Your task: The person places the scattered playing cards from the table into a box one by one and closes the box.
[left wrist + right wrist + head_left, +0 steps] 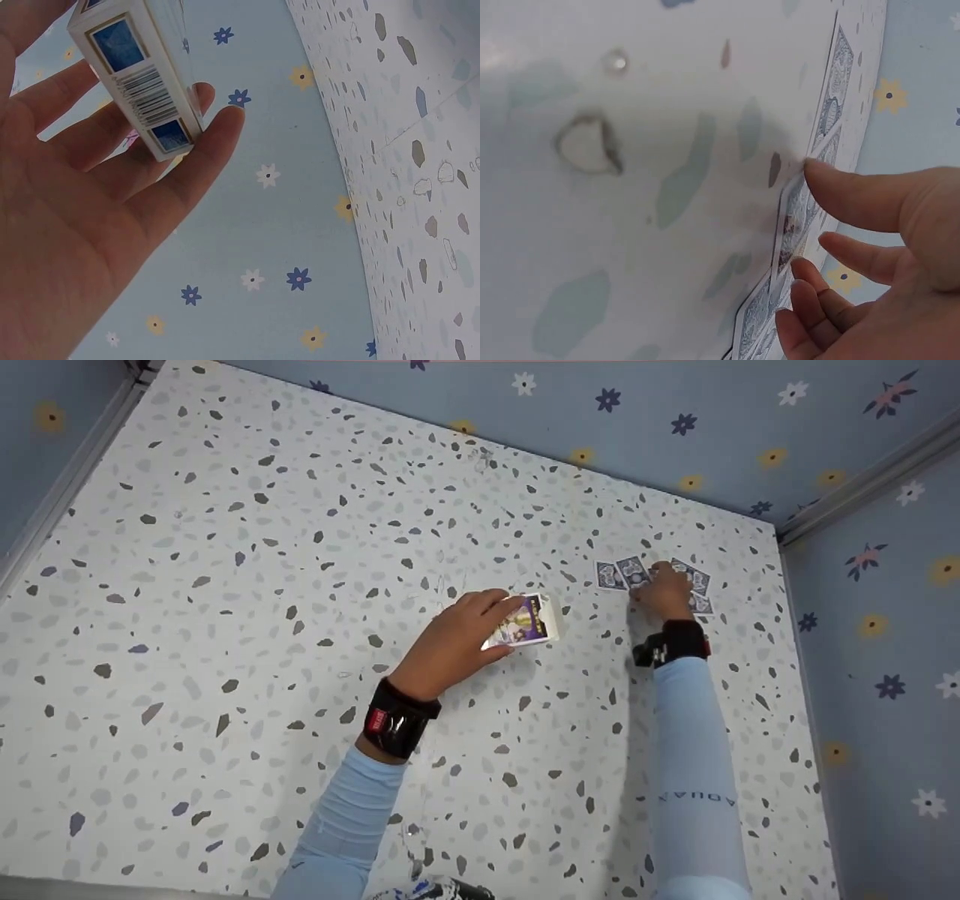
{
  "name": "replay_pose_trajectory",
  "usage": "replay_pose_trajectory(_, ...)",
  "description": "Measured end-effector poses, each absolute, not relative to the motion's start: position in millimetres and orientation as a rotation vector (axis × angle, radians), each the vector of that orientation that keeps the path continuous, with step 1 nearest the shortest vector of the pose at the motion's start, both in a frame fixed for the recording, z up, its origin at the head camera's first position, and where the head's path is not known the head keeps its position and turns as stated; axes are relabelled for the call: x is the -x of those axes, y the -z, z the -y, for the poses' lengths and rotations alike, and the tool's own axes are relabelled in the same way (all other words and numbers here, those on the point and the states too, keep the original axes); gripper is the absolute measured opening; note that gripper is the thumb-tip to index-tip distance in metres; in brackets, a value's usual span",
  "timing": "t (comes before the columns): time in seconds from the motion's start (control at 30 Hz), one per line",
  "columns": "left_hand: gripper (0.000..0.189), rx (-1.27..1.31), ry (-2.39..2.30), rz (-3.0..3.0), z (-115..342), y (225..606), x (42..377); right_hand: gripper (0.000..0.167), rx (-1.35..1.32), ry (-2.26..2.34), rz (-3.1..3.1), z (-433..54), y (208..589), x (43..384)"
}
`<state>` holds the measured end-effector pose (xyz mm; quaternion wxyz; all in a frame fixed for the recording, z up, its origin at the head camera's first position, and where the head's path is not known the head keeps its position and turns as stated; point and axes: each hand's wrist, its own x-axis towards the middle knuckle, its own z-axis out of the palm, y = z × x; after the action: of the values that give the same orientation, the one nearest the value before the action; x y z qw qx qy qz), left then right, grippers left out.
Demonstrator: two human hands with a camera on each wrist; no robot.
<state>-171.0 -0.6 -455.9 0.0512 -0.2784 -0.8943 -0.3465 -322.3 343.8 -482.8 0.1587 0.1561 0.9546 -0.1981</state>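
In the head view my left hand (454,641) grips a playing card box (529,621) with a purple and yellow picture, holding it above the table. Its end with a barcode shows in the left wrist view, where the box (142,86) lies between the thumb and fingers of the left hand (82,180). Farther right, my right hand (664,594) reaches down over a spread of blue-and-white patterned playing cards (632,572) lying face down. The right wrist view has the thumb of the right hand (877,277) at the edge of a card (795,214), its other fingers loosely bent beside the cards.
The speckled white table (225,645) is bounded by a blue flowered wall (645,427) at the back and others at both sides. At the bottom edge lies a partly cut-off black-and-white patterned thing (435,889).
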Motion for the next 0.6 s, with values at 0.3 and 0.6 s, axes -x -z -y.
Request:
replay_pose_trajectory(0.3,0.059,0.868,1.050,2.714,-2.0,458.0,171.9,0.074,-0.540,0.564,-2.768,-340.0,486.5,319.2)
replay_pose_trajectory(0.6,0.059,0.889,1.054,2.699,-3.1,458.9,173.0,0.049,-0.541,0.872,-2.814,-335.4,490.7,312.8)
